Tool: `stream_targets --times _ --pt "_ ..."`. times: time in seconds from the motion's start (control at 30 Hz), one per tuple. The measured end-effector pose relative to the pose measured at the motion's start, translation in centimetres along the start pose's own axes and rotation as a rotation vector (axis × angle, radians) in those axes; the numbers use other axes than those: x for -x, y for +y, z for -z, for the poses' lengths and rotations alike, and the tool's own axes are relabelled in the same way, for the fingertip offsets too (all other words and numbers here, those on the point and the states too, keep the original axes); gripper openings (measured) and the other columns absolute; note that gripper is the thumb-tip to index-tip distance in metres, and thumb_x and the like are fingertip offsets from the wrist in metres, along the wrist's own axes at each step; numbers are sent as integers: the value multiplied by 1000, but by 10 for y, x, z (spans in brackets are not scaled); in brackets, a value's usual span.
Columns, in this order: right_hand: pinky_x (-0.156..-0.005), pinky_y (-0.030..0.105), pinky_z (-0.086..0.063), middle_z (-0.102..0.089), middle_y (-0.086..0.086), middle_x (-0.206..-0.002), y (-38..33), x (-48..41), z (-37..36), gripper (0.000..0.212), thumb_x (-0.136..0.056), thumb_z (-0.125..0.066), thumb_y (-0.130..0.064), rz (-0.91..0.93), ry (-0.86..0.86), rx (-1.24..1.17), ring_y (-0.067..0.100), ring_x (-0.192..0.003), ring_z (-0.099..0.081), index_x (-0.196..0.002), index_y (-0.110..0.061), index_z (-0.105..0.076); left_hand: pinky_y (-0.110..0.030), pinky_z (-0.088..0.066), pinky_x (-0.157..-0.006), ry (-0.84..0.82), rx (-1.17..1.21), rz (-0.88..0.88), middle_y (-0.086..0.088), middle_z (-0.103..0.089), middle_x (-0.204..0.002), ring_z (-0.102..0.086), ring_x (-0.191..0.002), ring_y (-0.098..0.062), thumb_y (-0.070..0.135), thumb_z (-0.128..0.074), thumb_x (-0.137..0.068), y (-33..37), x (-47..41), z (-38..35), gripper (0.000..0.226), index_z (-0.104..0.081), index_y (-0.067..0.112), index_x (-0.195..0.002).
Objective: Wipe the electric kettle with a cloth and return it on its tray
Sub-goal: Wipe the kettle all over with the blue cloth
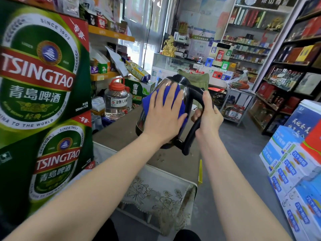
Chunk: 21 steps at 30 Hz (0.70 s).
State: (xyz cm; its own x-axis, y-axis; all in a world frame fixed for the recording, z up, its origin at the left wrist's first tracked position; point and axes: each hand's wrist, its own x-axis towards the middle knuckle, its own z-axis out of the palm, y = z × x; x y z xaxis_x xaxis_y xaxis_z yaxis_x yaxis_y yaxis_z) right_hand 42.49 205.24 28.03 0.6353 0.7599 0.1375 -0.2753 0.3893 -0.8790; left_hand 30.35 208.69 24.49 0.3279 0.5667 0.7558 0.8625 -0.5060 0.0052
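A steel electric kettle with a black lid and black handle is held tilted in the air above a brown table. My right hand grips the handle from the right. My left hand lies flat, fingers spread, pressing a blue cloth against the kettle's side. The cloth shows around the fingers and covers most of the kettle's near face. No kettle tray or base is visible.
Green beer cartons are stacked close on the left. A clear jug with a red cap stands at the table's far left. A lace-covered surface lies below my arms. Blue and white boxes stand right; shelves line the walls.
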Motion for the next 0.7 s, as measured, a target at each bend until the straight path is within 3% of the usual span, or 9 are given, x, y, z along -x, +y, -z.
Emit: stream_targets --times 0.1,0.2,0.3,0.4,0.47,0.57,0.63,0.7 --pt "-43 25 -31 -43 0 -46 -3 -13 8 28 -89 -77 -39 -63 -39 -73 13 -39 -38 -83 -15 -64 -52 -25 -117 -14 137 -34 -10 -29 -160 -27 -146 -36 50 -30 -96 -9 -29 14 66 -34 14 -150" --pt "-40 22 -31 -39 -3 -46 -1 -26 16 29 -91 -75 -41 -107 -54 -134 10 -38 -36 -93 -16 -61 -43 -24 -119 -15 366 51 -6 -32 -159 -30 -145 -28 48 -30 -100 -15 -49 27 60 -32 17 -151" --pt "-39 22 -31 -38 -3 -46 -1 -30 21 28 -91 -74 -41 -120 -95 -139 10 -37 -35 -91 -17 -60 -43 -38 -110 -76 597 266 -4 -46 -148 -45 -133 -25 53 -27 -100 -24 -53 28 57 -40 21 -144" --pt "-39 24 -31 -39 -2 -44 -2 -29 24 28 -92 -73 -40 -105 -121 -79 11 -36 -35 -93 -14 -62 -41 -47 -93 -197 779 556 -6 -60 -122 -59 -111 -29 58 -20 -99 -34 -42 25 57 -48 22 -134" --pt "-39 24 -32 -41 -2 -45 -1 -26 22 28 -91 -75 -39 -87 -109 -38 12 -37 -36 -89 -12 -64 -39 -44 -95 -152 768 641 -9 -59 -125 -57 -116 -30 55 -20 -101 -28 -27 18 57 -43 19 -139" --pt "-43 26 -33 -44 -1 -46 3 -19 16 31 -89 -77 -40 -59 -78 -3 14 -40 -38 -80 -13 -64 -43 -27 -116 7 419 421 -13 -36 -155 -35 -142 -30 54 -25 -99 -2 0 11 66 -28 12 -151" --pt "-44 27 -32 -44 0 -46 4 -16 11 36 -89 -77 -41 -54 -56 -2 14 -40 -38 -72 -14 -62 -50 -25 -118 36 171 220 -16 -28 -159 -28 -145 -36 55 -26 -96 9 5 6 70 -28 11 -152" --pt "-45 28 -31 -44 1 -46 3 -15 8 37 -88 -78 -41 -56 -46 -8 15 -39 -38 -70 -14 -60 -51 -26 -117 42 122 99 -16 -29 -159 -29 -145 -37 53 -29 -96 4 -5 6 68 -31 12 -151"
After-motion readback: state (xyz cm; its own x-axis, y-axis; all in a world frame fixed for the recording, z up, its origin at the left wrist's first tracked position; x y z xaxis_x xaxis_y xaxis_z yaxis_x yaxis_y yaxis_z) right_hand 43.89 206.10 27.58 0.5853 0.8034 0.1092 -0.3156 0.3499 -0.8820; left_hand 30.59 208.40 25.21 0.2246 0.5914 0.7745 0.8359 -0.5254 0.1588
